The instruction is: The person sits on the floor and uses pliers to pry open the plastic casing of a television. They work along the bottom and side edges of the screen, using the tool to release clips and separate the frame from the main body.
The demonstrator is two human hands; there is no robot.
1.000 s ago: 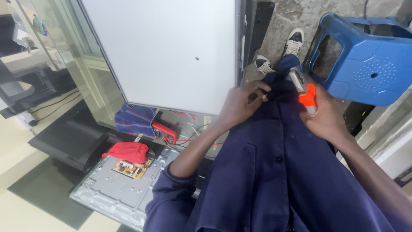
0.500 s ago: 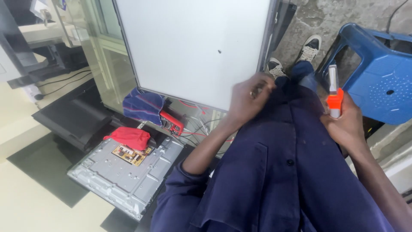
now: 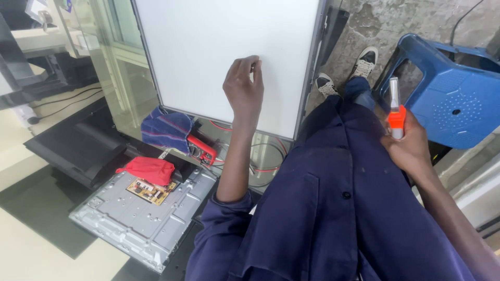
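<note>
We see the left hand (image 3: 244, 89) raised against the white panel (image 3: 224, 57), fingers (image 3: 256, 67) pinched near its middle; whether they grip anything we cannot tell. Right of the panel, the right hand (image 3: 409, 148) wraps an upright orange and white tool (image 3: 396, 112), well apart, beside the blue stool (image 3: 448, 99)
</note>
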